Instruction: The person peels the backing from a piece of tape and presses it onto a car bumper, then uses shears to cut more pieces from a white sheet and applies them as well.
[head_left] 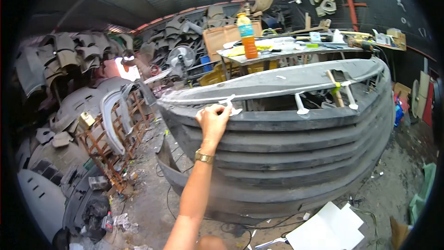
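My left hand (215, 119), with a gold watch (204, 157) on its wrist, reaches up to the top edge of a large dark grey ridged shell (286, 127). Its fingers are pinched on a small white strip (230, 99) spanning the gap below the long grey upper panel (273, 79). Similar white pieces (302, 104) bridge that gap farther right, beside a wooden stick (335, 89) with a yellow-green tie. My right hand cannot be made out. A rounded patch of skin (211, 243) shows at the bottom edge, too little to identify.
Behind the shell stands a cluttered table (231, 56) with an orange drink bottle (246, 37). White sheets (326, 231), scissors (272, 243) and cables lie on the floor. Grey moulded panels and a rusty rack (99, 150) crowd the left. A fan (181, 58) stands at the back.
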Tool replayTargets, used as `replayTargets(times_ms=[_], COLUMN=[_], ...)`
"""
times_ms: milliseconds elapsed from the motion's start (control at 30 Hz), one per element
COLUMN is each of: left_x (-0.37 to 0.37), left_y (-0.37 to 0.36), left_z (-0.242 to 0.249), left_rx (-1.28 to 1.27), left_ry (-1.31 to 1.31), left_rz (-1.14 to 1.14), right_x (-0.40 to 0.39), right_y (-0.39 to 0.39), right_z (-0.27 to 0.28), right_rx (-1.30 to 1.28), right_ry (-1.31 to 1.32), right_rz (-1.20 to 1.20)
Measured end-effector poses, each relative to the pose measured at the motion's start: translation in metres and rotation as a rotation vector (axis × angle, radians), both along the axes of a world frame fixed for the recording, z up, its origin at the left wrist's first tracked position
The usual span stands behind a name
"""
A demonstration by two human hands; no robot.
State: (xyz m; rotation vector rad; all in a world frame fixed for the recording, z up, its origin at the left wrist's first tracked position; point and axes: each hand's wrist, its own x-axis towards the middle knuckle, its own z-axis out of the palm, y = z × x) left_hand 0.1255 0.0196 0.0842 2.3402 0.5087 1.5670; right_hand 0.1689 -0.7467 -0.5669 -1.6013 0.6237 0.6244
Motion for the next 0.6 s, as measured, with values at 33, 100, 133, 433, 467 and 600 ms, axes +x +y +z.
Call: replayTargets(times_ms=[33, 100, 133, 433, 467, 600], left_x=[0.003, 0.001, 0.001, 0.001, -0.002, -0.001], left_y=[0.0, -0.003, -0.003, -0.007, -0.008, 0.0], left_z=[-0.001, 0.003, 0.004, 0.007, 0.007, 0.004], left_rx=[0.023, 0.001, -0.007, -0.024, 0.002, 0.012], left_ry=[-0.018, 0.026, 0.03, 0.048, 0.027, 0.037], left_rz=[0.001, -0.003, -0.028, -0.034, -0.018, -0.012], right_x=[-0.008, -0.019, -0.024, -0.042, -0.04, -0.017], right_y=[0.008, 0.027, 0.036, 0.069, 0.069, 0.061], right_z=[0.004, 0.007, 0.008, 0.005, 0.007, 0.016], right_rx=[-0.001, -0.001, 0.007, 0.005, -0.001, -0.017], right_ry=[0.003, -0.002, -0.003, 0.024, 0.029, 0.053], right_rz=[0.006, 0.033, 0.04, 0.095, 0.093, 0.094])
